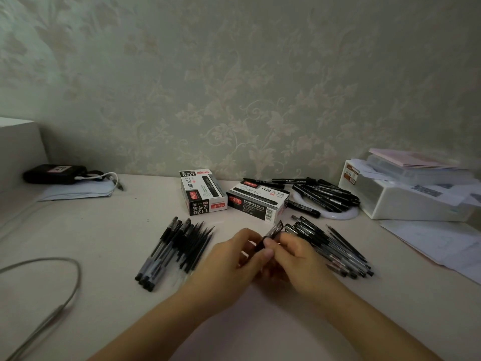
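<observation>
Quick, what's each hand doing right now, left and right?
Left hand: closed, gripping the lower end of a black pen.
Right hand: closed, pinching the same pen higher up.

Black pen [270, 235], tilted, above table

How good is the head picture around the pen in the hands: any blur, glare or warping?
Head view: dim, flat, greenish light, no glare; left hand, right hand and the pen they hold are motion-blurred; the left pen pile is smeared too; print on the marker box is readable; the wide lens bows the scene toward the edges.
</observation>
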`<control>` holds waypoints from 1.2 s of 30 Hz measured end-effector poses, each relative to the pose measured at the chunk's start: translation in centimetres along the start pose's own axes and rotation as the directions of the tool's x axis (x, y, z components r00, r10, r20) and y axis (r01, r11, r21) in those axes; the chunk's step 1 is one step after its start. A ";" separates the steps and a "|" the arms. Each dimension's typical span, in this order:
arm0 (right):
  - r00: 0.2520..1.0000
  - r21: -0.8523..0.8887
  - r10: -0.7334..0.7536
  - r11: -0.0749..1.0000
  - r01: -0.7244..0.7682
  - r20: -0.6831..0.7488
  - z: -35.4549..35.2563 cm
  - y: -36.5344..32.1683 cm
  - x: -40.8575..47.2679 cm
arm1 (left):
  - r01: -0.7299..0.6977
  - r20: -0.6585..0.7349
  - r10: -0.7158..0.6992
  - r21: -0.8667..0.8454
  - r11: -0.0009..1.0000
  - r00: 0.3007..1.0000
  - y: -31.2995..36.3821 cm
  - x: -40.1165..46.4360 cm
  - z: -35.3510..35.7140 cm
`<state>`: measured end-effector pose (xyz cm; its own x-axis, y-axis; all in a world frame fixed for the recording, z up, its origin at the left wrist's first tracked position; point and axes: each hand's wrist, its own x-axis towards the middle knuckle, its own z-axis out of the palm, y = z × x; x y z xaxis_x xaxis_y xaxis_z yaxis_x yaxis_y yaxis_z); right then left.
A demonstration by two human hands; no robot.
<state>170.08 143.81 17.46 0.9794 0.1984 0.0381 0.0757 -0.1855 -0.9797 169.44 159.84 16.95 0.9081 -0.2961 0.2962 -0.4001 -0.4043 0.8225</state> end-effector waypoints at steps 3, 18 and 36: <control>1.000 0.110 0.013 0.994 -0.010 -0.025 -0.2 -0.1 0.1 | -0.024 -0.024 0.026 0.103 0.994 0.999 0.0 0.2 -0.5; 0.987 0.147 -0.152 0.979 0.142 0.055 -0.4 0.0 0.0 | -0.167 0.026 0.188 0.590 0.790 0.982 0.5 0.3 -1.1; 0.986 0.188 -0.165 0.968 0.165 -0.016 -0.5 0.2 0.3 | 0.008 -0.130 0.098 0.641 0.767 0.987 0.3 0.9 -1.8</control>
<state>170.50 143.37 17.42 0.9564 0.2110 0.2022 0.1995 0.0339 -0.9793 170.33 161.05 18.31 0.8727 -0.2194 0.4361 -0.3789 -0.8676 0.3219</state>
